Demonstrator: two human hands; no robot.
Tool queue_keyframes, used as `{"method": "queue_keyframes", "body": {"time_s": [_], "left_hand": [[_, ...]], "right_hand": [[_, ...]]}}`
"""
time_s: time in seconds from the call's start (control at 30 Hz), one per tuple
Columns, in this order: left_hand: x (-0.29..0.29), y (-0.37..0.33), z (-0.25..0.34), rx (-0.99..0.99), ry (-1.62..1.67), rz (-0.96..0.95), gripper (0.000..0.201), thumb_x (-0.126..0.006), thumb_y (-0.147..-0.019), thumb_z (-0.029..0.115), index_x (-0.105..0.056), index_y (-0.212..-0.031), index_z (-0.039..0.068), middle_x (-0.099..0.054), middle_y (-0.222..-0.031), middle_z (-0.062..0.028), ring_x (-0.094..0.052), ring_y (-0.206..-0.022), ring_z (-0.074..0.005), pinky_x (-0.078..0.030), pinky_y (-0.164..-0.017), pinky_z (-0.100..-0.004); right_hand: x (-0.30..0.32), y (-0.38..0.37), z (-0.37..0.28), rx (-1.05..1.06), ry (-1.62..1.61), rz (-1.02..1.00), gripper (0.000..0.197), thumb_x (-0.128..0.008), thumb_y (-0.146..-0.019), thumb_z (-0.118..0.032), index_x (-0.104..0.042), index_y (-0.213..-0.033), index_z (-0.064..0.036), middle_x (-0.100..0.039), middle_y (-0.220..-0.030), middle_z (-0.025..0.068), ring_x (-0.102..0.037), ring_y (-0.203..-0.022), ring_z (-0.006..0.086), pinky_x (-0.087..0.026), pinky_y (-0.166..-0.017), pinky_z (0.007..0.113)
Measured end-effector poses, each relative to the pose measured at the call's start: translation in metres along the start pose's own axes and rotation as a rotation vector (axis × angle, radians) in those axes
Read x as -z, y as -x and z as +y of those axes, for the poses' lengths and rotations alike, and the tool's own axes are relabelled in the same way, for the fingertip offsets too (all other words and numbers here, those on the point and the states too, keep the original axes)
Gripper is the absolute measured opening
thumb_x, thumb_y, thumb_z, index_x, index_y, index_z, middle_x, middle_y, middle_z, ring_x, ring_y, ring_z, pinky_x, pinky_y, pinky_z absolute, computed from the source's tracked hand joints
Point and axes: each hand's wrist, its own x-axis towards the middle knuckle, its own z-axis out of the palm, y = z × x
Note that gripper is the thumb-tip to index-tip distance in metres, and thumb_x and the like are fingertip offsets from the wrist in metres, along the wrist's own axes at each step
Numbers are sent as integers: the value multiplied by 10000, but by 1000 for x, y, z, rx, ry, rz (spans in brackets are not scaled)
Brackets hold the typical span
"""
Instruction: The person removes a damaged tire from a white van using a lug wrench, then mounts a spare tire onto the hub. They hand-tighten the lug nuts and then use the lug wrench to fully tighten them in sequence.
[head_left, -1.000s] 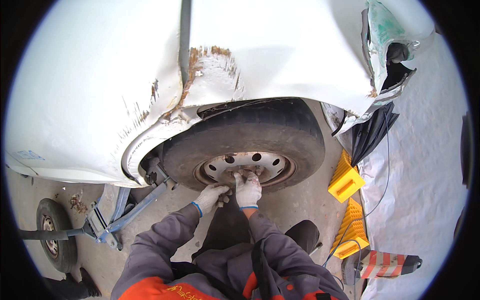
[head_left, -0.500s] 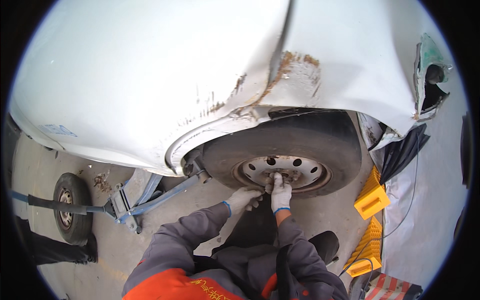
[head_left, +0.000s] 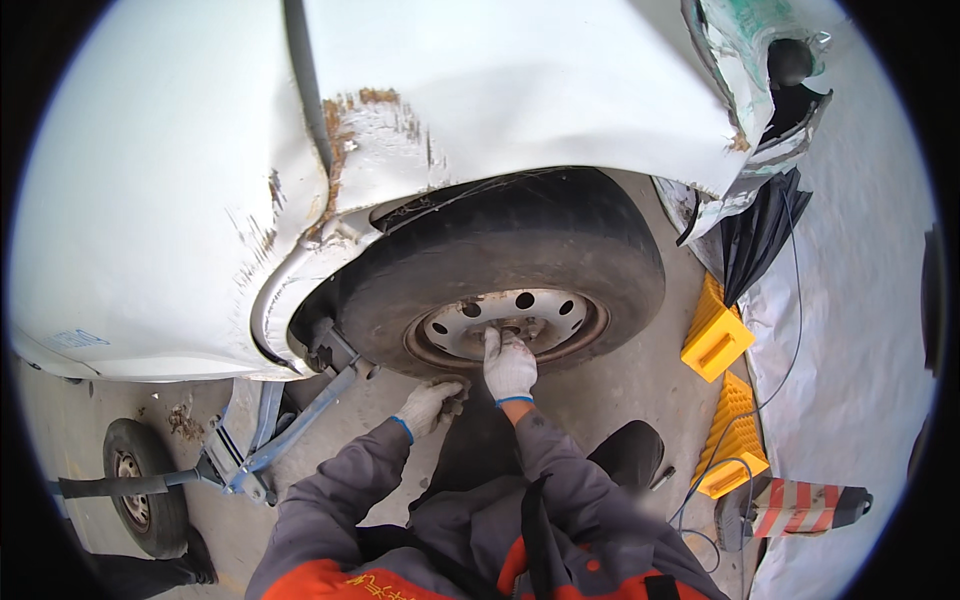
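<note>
A dented white vehicle body fills the upper view, rust showing by its arch, and the wheel sits within that arch, directly ahead of the person. A blue-grey jack stands to its left, and two yellow ridged blocks lie to its right. The pale steel rim faces the person, and both gloved hands are at its lower side. What has changed over the last half second is their spacing: the left hand has drawn a little down and away from its partner (the camera has swung too, so I judge by the wheel), while the right hand remains at the hub. That seems to leave the work there to the right alone. The left's fingers are curled loosely inward; the right's reach up, bunched narrowly against the hub. Whether either grips anything small, I cannot tell
</note>
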Motion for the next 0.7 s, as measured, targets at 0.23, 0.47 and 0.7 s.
{"method": "queue_keyframes", "body": {"time_s": [0.23,0.47,0.7], "left_hand": [[10,2,-4,-16,-37,51,230,-619,-965,149,-634,-1133,-7,-679,-886,-114,-577,-538,-158,-456,-402,-279],[15,-9,-8,-17,-48,46,221,-619,-968,164,-640,-1130,15,-686,-892,-110,-595,-573,-166,-456,-409,-280],[16,-7,-6,-11,-69,44,203,-613,-971,165,-633,-1124,33,-691,-898,-108,-615,-611,-177,-440,-438,-283]], "right_hand": [[27,-4,-17,-698,-1493,-496,528,-436,-1036,-481,-693,-945,-29,-689,-768,62,-640,-621,151,-511,-574,282],[-21,2,4,-49,-300,69,451,-499,-1027,-449,-668,-998,-32,-708,-870,83,-680,-742,172,-529,-619,311],[20,-4,-12,-750,-1670,-484,437,-490,-1019,-436,-656,-929,-43,-694,-800,63,-635,-617,169,-497,-530,304]]}}
